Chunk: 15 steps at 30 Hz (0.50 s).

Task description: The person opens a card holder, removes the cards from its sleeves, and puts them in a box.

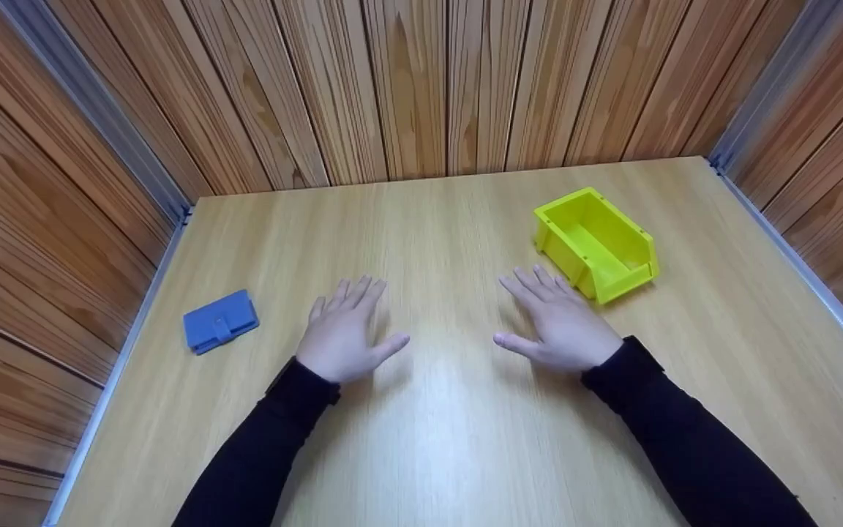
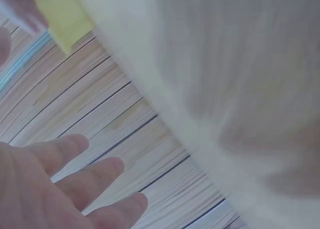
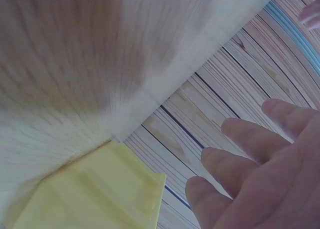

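Open-topped yellow bin (image 1: 562,255) near right hand (image 1: 566,328), strapped blue wallet (image 1: 219,320) near left hand (image 1: 346,333), both hands wide

Wallet (image 1: 220,322) lies on the table (image 1: 443,241), left of the left hand (image 1: 345,337) and near the left edge. Bin (image 1: 566,255) stands on the table toward the far right corner, just beyond the right hand (image 1: 560,326). The hands are over the table, side by side and well apart. Back wall (image 1: 414,88) rises behind the far edge; left wall (image 1: 26,219) and right wall (image 1: 831,168) flank the table.
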Tool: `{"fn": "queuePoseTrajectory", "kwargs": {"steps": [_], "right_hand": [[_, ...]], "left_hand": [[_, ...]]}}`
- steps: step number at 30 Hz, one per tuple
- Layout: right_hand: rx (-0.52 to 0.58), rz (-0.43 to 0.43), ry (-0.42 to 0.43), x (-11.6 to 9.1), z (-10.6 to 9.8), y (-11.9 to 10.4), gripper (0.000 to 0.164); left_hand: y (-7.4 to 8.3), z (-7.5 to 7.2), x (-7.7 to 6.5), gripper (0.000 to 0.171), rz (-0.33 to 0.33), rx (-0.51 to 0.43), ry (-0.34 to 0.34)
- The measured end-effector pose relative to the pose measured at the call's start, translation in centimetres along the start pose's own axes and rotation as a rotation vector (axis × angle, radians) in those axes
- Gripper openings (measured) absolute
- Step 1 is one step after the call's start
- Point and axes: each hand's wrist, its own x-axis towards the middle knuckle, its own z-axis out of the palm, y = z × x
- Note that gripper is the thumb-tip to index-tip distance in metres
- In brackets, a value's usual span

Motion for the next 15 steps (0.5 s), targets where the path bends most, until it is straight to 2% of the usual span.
{"fn": "queuePoseTrajectory", "kwargs": {"steps": [4,8,11,15], "right_hand": [[0.006,0.000,0.003,-0.1,-0.1,0.1,0.095],[0.003,0.000,0.012,-0.1,0.0,0.2,0.095],[0.000,0.003,0.020,0.0,0.1,0.2,0.094],[0.010,0.005,0.016,0.0,0.1,0.0,0.093]], "left_hand": [[-0.4,-1.9,0.1,0.100,-0.009,-0.024,0.034],[-2.0,-4.0,0.2,0.101,-0.044,-0.035,0.051],[-4.2,-5.6,0.2,0.101,-0.093,-0.044,0.041],[-8.3,-7.1,-0.4,0.106,-0.187,-0.052,0.006]]}}
